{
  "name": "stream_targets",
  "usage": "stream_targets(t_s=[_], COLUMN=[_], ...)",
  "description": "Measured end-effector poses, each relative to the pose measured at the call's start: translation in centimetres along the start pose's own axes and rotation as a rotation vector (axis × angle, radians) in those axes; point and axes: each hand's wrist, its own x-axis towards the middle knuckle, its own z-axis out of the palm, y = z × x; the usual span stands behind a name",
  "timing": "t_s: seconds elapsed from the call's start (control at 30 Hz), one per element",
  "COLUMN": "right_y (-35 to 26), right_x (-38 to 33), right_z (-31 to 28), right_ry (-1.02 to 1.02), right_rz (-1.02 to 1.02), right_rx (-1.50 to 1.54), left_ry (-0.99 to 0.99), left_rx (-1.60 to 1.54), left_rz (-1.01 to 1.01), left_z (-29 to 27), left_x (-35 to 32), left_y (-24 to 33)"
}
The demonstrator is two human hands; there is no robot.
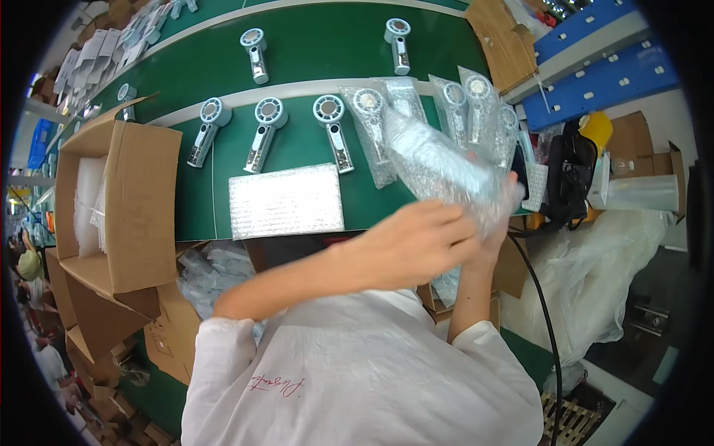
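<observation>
A clear bubble bag (435, 152) with a pale blue handheld fan inside is held slanted over the table's front edge. My right hand (497, 215) is wrapped round its near end. My left hand (439, 234) has its fingers bent together against the same end; the fingertips are partly hidden. Beyond them lie bagged fans, among them one bagged fan (370, 134) just left of the held bag. Left of these, three unbagged fans lie in a row: a near fan (332, 132), a middle fan (264, 134) and a left fan (208, 130). A flat bubble-wrap stack (286, 201) lies at the front edge.
An open cardboard box (141, 208) stands at the left with white wrap inside. Two more fans, one fan (254, 56) and another fan (399, 46), lie on the green belt (327, 37). At right are a black bag (573, 175), a cable (547, 320) and plastic sheeting (595, 275).
</observation>
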Motion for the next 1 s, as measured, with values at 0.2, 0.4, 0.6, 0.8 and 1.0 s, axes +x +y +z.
stream_targets(t_s=[0.2,0.4,0.6,0.8,1.0], right_y=[0.2,-0.1,1.3,1.4,-2.2], right_x=[2.8,10.0,14.9,13.5,22.9], right_z=[-2.4,-6.2,-10.9,-6.4,2.5], right_ry=[-0.280,0.090,0.091,0.108,0.121], right_rz=[-0.179,-0.435,-0.832,-0.726,-0.965], right_rx=[-0.726,-0.994,-1.605,-1.973,-1.918], left_ry=[0.030,0.179,0.126,0.152,0.172], left_rx=[0.148,-0.043,0.332,0.244,0.006], left_rz=[-0.289,-0.796,-1.000,-0.996,-1.021], left_z=[1.2,-0.6,0.6,0.3,-1.1], left_x=[-4.7,-10.8,-14.0,-15.5,-16.8], left_y=[-0.1,-3.8,-6.4,-6.5,-6.0])
